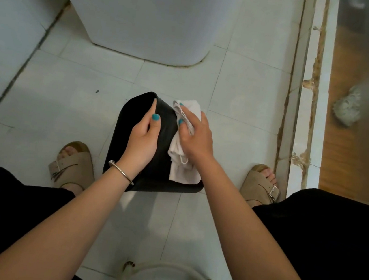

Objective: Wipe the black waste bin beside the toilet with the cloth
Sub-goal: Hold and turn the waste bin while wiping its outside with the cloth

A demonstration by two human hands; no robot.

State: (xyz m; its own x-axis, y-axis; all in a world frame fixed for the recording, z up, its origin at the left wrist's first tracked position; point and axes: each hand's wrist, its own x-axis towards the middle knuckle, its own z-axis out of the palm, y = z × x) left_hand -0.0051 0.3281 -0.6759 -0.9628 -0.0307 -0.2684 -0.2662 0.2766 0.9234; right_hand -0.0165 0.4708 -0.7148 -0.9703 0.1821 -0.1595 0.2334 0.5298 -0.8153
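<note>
The black waste bin (123,131) lies tipped on the white tiled floor between my feet, its side facing up. My left hand (142,140) grips it from the top, thumb on the upper surface, fingers curled over the far edge. My right hand (196,136) presses a crumpled white cloth (182,165) against the bin's right side. The cloth hangs down past the bin's near edge.
The white toilet base (148,17) stands just beyond the bin. A raised white threshold (305,108) runs along the right, with a wooden floor and a grey mop head (347,108) past it. My sandalled feet (72,165) flank the bin. A white stool frame (168,276) sits beneath me.
</note>
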